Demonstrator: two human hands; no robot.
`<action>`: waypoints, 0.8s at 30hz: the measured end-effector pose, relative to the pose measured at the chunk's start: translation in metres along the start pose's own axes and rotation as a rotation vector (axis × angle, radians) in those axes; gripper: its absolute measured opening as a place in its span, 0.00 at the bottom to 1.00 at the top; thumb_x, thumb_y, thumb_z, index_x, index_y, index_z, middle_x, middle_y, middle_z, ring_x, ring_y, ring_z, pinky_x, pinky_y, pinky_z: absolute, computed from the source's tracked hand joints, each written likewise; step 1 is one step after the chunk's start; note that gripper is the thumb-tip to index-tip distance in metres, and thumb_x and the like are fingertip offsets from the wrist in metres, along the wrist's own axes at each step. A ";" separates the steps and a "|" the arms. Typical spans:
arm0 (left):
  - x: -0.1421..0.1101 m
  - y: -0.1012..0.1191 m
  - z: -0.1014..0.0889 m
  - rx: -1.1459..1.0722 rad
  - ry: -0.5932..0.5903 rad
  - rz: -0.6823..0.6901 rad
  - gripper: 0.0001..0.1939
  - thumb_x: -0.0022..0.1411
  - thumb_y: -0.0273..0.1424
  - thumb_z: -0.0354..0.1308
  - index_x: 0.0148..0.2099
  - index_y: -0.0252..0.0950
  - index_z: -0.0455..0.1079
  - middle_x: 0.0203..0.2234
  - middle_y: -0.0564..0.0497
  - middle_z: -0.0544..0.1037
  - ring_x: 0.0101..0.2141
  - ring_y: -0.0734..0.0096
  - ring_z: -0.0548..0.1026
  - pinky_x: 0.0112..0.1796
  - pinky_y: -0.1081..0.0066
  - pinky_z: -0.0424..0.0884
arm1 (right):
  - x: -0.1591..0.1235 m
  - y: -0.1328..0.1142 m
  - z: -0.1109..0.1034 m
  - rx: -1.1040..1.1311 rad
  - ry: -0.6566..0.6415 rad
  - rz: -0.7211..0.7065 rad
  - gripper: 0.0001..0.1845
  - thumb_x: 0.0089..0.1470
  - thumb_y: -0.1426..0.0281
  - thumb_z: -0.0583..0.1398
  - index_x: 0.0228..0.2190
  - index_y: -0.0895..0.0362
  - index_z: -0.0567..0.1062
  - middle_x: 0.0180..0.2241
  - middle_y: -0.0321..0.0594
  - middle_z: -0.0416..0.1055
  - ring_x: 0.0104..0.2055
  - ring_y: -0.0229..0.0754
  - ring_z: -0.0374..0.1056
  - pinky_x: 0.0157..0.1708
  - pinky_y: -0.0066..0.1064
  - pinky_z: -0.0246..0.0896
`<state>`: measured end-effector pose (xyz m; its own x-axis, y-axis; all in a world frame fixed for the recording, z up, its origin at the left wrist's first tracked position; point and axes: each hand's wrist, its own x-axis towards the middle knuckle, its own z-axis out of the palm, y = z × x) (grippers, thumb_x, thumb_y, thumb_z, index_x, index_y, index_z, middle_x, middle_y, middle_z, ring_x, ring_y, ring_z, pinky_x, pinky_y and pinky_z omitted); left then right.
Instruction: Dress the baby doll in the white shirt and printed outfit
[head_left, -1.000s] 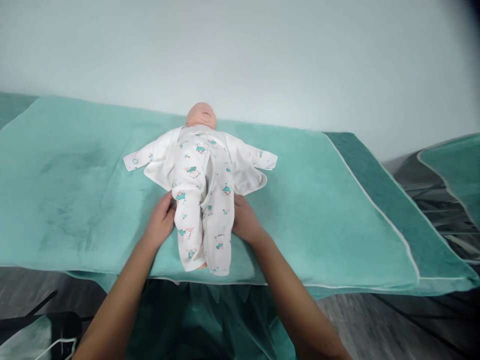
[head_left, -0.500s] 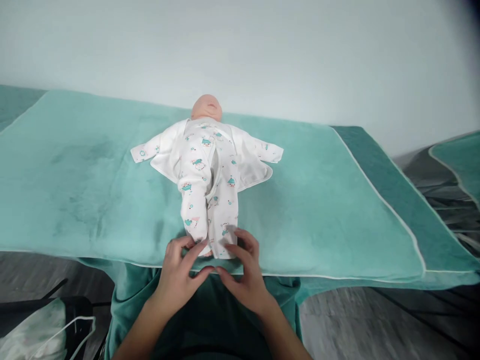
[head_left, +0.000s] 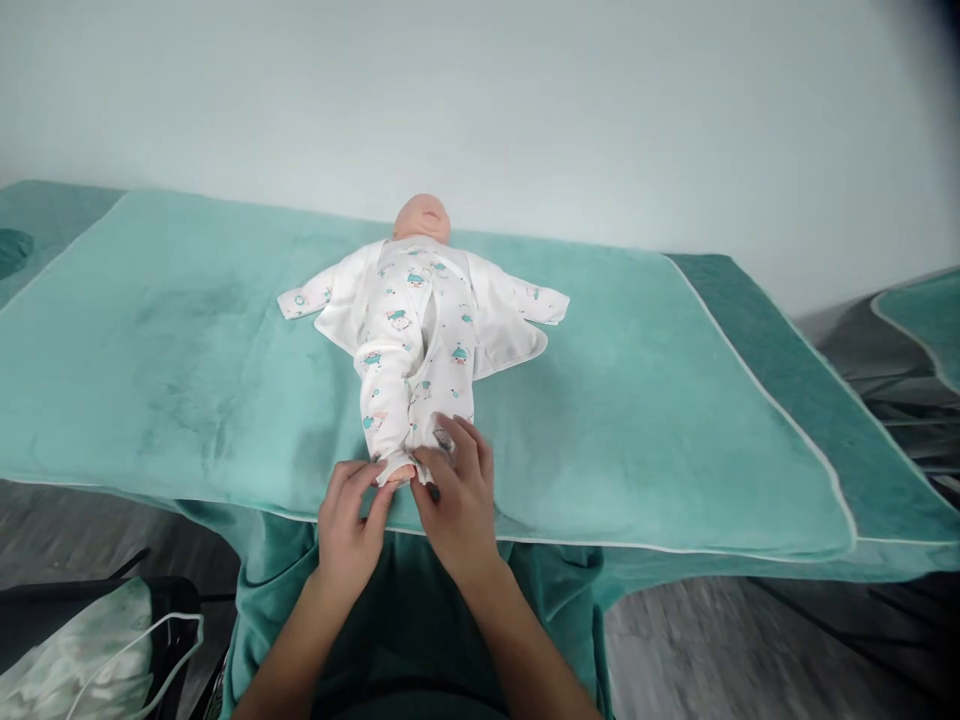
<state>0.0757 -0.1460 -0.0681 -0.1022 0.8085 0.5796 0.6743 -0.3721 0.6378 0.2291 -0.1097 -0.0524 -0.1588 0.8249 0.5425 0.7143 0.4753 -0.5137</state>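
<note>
A baby doll [head_left: 422,218] lies on its back on the green bed cover, head toward the wall and feet toward me. It wears white printed baby pants [head_left: 386,390] and a white baby jacket [head_left: 502,300] that hangs open, sleeves spread to both sides. My left hand [head_left: 351,515] pinches the cuff of the left-side pant leg. At the same cuff, my right hand [head_left: 459,490] pinches the other edge, its outer fingers lying over the right-side leg. A bit of the doll's foot [head_left: 401,475] shows between my hands. The other foot is hidden.
The bed cover [head_left: 637,400] has white piping and drapes over the front edge. Behind it stands a pale wall [head_left: 525,110]. At the lower left, a light printed cloth [head_left: 90,655] with a white cord rests on something black. Another green-covered surface [head_left: 922,320] is at the right.
My hands have come together at one pant cuff, the right moving leftward from the other leg. The cuff is now drawn open around the foot. The view has shifted slightly.
</note>
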 end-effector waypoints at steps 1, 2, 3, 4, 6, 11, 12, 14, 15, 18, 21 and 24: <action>-0.001 0.000 -0.002 -0.003 0.000 -0.004 0.16 0.65 0.20 0.62 0.54 0.36 0.70 0.38 0.51 0.74 0.40 0.73 0.75 0.43 0.73 0.75 | 0.000 -0.003 -0.001 0.010 0.008 -0.022 0.08 0.60 0.75 0.62 0.42 0.52 0.75 0.61 0.48 0.65 0.66 0.59 0.57 0.61 0.58 0.63; -0.002 0.000 -0.003 -0.006 -0.002 -0.006 0.16 0.65 0.20 0.62 0.54 0.36 0.70 0.38 0.51 0.75 0.40 0.73 0.75 0.43 0.72 0.75 | 0.000 -0.005 -0.002 0.022 0.020 -0.046 0.09 0.60 0.76 0.62 0.41 0.53 0.75 0.60 0.48 0.66 0.66 0.58 0.58 0.61 0.58 0.63; -0.003 -0.001 -0.005 -0.006 -0.007 -0.001 0.16 0.65 0.20 0.61 0.54 0.36 0.70 0.38 0.51 0.75 0.40 0.73 0.75 0.43 0.72 0.75 | 0.000 -0.007 -0.004 0.033 0.027 -0.070 0.09 0.59 0.77 0.62 0.40 0.53 0.75 0.59 0.47 0.67 0.65 0.58 0.59 0.61 0.59 0.63; -0.004 -0.001 -0.008 -0.002 -0.015 0.015 0.16 0.65 0.19 0.61 0.54 0.36 0.70 0.39 0.50 0.76 0.41 0.72 0.76 0.43 0.72 0.75 | -0.001 -0.008 -0.006 0.043 0.031 -0.089 0.10 0.59 0.78 0.62 0.40 0.53 0.74 0.59 0.47 0.68 0.65 0.58 0.59 0.61 0.60 0.62; -0.008 -0.002 -0.014 0.019 -0.036 0.068 0.18 0.65 0.17 0.59 0.55 0.35 0.70 0.40 0.48 0.77 0.41 0.71 0.76 0.43 0.70 0.75 | -0.005 -0.008 -0.010 0.055 0.023 -0.110 0.11 0.58 0.79 0.62 0.41 0.53 0.74 0.57 0.46 0.69 0.63 0.57 0.61 0.61 0.62 0.60; -0.026 -0.007 -0.027 0.055 -0.010 0.162 0.20 0.60 0.13 0.60 0.52 0.34 0.71 0.36 0.48 0.77 0.38 0.69 0.76 0.40 0.69 0.75 | -0.018 0.001 -0.013 0.065 -0.039 -0.111 0.12 0.58 0.81 0.61 0.40 0.53 0.74 0.59 0.47 0.68 0.64 0.56 0.60 0.61 0.59 0.63; -0.030 -0.008 -0.029 0.048 -0.006 0.174 0.20 0.60 0.13 0.60 0.51 0.35 0.72 0.36 0.48 0.77 0.38 0.69 0.76 0.40 0.68 0.75 | -0.021 0.003 -0.012 0.065 -0.053 -0.116 0.12 0.58 0.81 0.61 0.41 0.54 0.74 0.59 0.47 0.67 0.65 0.56 0.60 0.61 0.58 0.64; -0.039 -0.009 -0.030 0.031 -0.022 0.188 0.19 0.60 0.13 0.59 0.50 0.35 0.72 0.34 0.49 0.77 0.37 0.69 0.76 0.40 0.68 0.76 | -0.026 0.007 -0.012 0.070 -0.067 -0.128 0.13 0.58 0.81 0.61 0.42 0.54 0.74 0.60 0.48 0.67 0.65 0.56 0.59 0.60 0.57 0.65; -0.042 -0.009 -0.031 0.025 -0.036 0.189 0.18 0.61 0.13 0.58 0.49 0.35 0.72 0.34 0.49 0.77 0.37 0.70 0.76 0.39 0.68 0.76 | -0.029 0.009 -0.012 0.074 -0.064 -0.129 0.14 0.58 0.81 0.61 0.43 0.54 0.74 0.60 0.48 0.66 0.65 0.56 0.59 0.60 0.56 0.65; -0.048 -0.004 -0.030 0.024 -0.065 0.178 0.18 0.62 0.13 0.56 0.50 0.36 0.72 0.33 0.50 0.77 0.37 0.70 0.76 0.38 0.69 0.76 | -0.038 0.012 -0.012 0.098 -0.055 -0.111 0.20 0.59 0.82 0.60 0.49 0.52 0.74 0.61 0.48 0.65 0.65 0.55 0.60 0.59 0.54 0.67; -0.044 0.005 -0.026 0.080 -0.040 0.169 0.17 0.62 0.14 0.58 0.50 0.37 0.72 0.35 0.49 0.77 0.38 0.68 0.76 0.39 0.67 0.76 | -0.048 0.016 -0.012 0.162 -0.037 -0.054 0.30 0.59 0.82 0.59 0.60 0.50 0.67 0.61 0.51 0.63 0.64 0.53 0.62 0.58 0.52 0.70; -0.029 0.018 -0.015 0.191 -0.056 0.183 0.17 0.62 0.20 0.64 0.52 0.35 0.72 0.42 0.43 0.78 0.47 0.60 0.76 0.48 0.58 0.75 | -0.056 0.022 -0.009 0.188 0.016 0.052 0.33 0.61 0.81 0.58 0.64 0.51 0.62 0.58 0.52 0.65 0.61 0.50 0.65 0.56 0.50 0.72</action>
<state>0.0800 -0.1828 -0.0663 0.0708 0.7618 0.6440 0.8044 -0.4253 0.4147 0.2601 -0.1483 -0.0876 -0.1133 0.8455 0.5218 0.5810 0.4824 -0.6555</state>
